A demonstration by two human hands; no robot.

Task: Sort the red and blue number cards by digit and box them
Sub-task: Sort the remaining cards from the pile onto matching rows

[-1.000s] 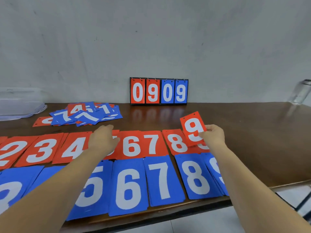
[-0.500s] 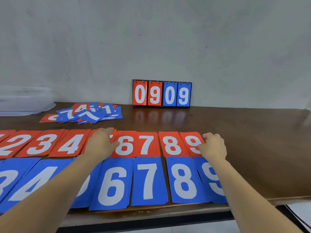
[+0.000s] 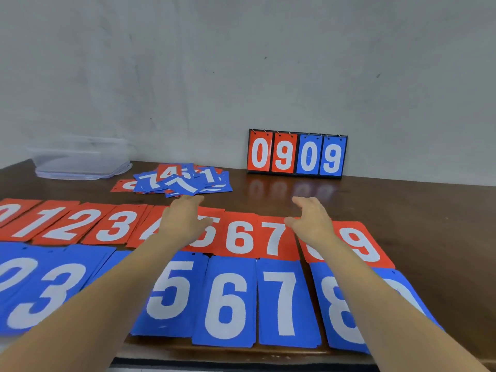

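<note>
Two rows of number cards lie on the brown table [image 3: 416, 210]: a red row [image 3: 239, 237] running from 0 to 9 and, nearer me, a blue row [image 3: 228, 299]. An unsorted pile of red and blue cards [image 3: 182, 181] sits behind them at the left. My left hand [image 3: 185, 221] hovers over the red 4 and 5 cards, fingers stretched toward the pile, holding nothing. My right hand [image 3: 311, 218] is over the red 8 card, fingers spread and empty. The red 9 card [image 3: 359, 242] lies flat to its right.
A clear plastic box [image 3: 80, 162] stands at the back left against the wall. A small flip scoreboard [image 3: 296, 154] reading 0909 stands at the back centre. The table's front edge is just below the blue row.
My right hand put the red 9 card down at the end of the red row and let go. Both hands now reach forward, and the view has shifted left.
</note>
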